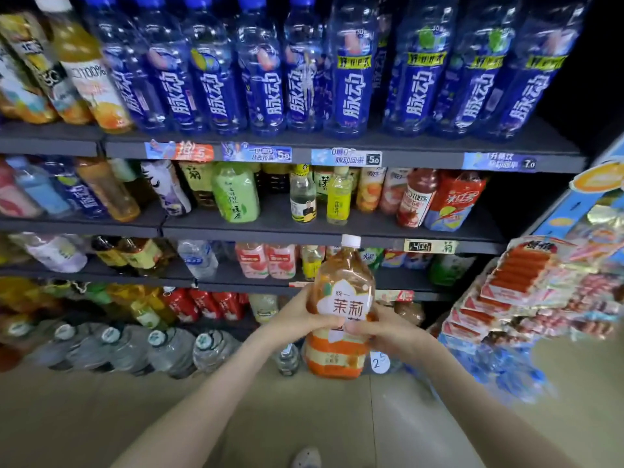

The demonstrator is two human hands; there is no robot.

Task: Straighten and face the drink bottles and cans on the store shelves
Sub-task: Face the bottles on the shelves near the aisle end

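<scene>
As both clasp its label, the left grip (297, 319) and right grip (388, 330) flank the upright tea bottle (341, 285).

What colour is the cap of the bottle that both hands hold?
The cap is white, clearest in the head view.

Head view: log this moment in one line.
amber plastic tea bottle: upright, midair | left hand: grips it | right hand: grips it
</scene>
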